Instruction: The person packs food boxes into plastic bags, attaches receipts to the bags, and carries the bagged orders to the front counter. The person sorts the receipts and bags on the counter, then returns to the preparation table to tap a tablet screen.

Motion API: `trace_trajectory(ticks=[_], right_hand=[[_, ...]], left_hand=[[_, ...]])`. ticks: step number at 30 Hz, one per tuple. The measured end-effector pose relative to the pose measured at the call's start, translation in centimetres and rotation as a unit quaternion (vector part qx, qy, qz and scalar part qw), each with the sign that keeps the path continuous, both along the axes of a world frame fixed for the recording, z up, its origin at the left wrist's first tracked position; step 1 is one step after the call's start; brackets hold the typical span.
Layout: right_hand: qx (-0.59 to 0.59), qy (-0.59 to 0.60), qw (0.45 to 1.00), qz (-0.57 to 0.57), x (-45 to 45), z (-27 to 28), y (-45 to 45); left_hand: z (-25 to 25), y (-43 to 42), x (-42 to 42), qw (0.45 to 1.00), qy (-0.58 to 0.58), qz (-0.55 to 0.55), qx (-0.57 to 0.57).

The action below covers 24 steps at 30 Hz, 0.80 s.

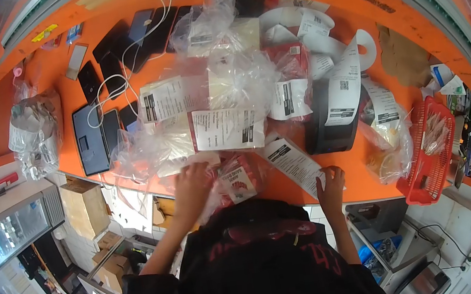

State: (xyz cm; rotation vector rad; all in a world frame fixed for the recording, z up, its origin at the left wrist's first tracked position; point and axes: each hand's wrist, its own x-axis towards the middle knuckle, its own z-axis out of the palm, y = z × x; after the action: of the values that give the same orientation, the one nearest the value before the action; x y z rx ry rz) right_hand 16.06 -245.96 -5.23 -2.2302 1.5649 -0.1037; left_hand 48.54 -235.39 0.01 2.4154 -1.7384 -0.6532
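My right hand (330,184) pinches the lower end of a long printed receipt (290,162), which lies slanted across the orange counter. My left hand (192,185) rests with fingers stretched over a clear plastic bag at the counter's near edge. Beside that hand is a red and white printed packet (237,182) in clear plastic. Just beyond my hands lies a bagged parcel with a white receipt (229,128) on top. A black receipt printer (331,133) stands past my right hand, a printed strip (342,91) hanging over its front.
Several phones and tablets (91,141) with a white cable (115,78) lie at the left. A wrapped bundle (36,135) sits on the left end. More bagged parcels (231,77) fill the middle. At right are a filled plastic bag (387,124) and a red basket (427,167).
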Motion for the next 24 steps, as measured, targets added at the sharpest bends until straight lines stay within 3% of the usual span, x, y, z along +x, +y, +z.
trace_trajectory(ticks=[1,3,4,6,10,12,13,15,19,21,22,24], right_hand=[[0.032,-0.048,0.998,0.009,0.6,-0.1,0.5],[0.124,-0.151,0.98,0.048,2.3,0.2,1.3],[0.211,-0.178,0.96,0.04,3.1,0.0,2.0],[0.246,-0.203,0.942,0.1,4.0,-2.1,3.7],[0.343,-0.102,0.922,0.149,5.5,-2.4,4.7],[0.366,-0.228,0.902,0.031,6.1,-2.6,5.1],[0.366,-0.228,0.902,0.036,6.7,-2.8,5.0],[0.399,-0.379,0.835,-0.02,8.4,-2.1,5.0],[0.383,-0.398,0.832,0.051,8.3,-7.5,6.2],[0.487,-0.475,0.732,-0.031,8.3,-6.4,6.2],[0.489,-0.474,0.732,-0.016,8.3,-5.6,6.1],[0.581,-0.476,0.651,-0.112,8.1,-2.5,6.3]], left_hand=[[0.0,0.5,1.2,1.0,0.0,0.0,0.004],[0.1,1.3,2.5,0.993,0.117,-0.011,-0.028],[0.4,1.6,2.3,0.993,0.117,-0.012,-0.026],[1.0,1.8,1.8,0.993,0.114,-0.009,0.02],[0.7,5.2,0.5,0.983,0.1,0.103,0.112],[0.8,6.5,0.0,0.96,0.152,0.191,0.138],[-0.7,7.7,-0.3,0.959,0.151,0.195,0.136],[-4.0,9.9,-1.1,0.919,0.342,0.195,0.01],[-4.2,11.1,-4.3,0.873,0.398,0.272,-0.076],[-4.0,12.0,-5.4,0.855,0.417,0.287,-0.112],[-3.1,11.9,-5.6,0.857,0.414,0.282,-0.124],[0.1,11.6,-6.4,0.829,0.435,0.303,-0.177]])
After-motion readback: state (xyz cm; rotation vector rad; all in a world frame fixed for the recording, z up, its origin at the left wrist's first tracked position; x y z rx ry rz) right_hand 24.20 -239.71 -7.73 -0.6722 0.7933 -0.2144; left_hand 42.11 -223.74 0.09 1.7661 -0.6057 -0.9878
